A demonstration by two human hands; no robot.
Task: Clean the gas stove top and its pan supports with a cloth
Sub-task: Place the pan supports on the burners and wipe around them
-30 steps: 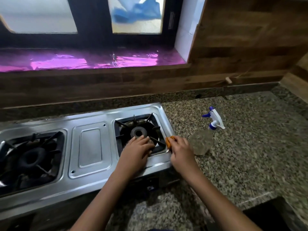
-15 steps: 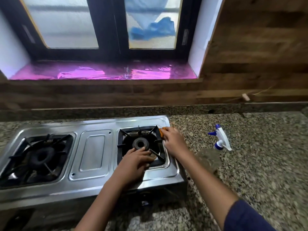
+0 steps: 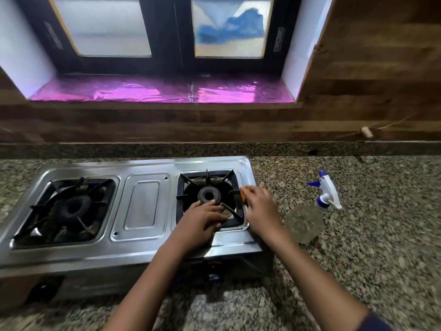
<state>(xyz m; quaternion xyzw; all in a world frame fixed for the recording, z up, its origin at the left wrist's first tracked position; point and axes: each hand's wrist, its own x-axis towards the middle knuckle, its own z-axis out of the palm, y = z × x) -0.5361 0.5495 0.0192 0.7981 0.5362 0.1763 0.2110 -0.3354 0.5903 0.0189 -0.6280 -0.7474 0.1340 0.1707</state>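
Right hand grips orange cloth against pan support; left hand rests flat there.

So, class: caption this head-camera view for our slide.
Left hand steadies the right pan support; right hand wipes its edge with an orange cloth.

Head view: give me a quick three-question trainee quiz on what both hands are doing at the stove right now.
1. True or false: the left hand rests on the right pan support.
2. What does the right hand press against that support's right edge? A) orange cloth B) spray bottle C) nothing
3. Where does the spray bottle stand relative to the stove?

Key: 1 true; 2 A; 3 on the granite counter, right of the stove, untouched.
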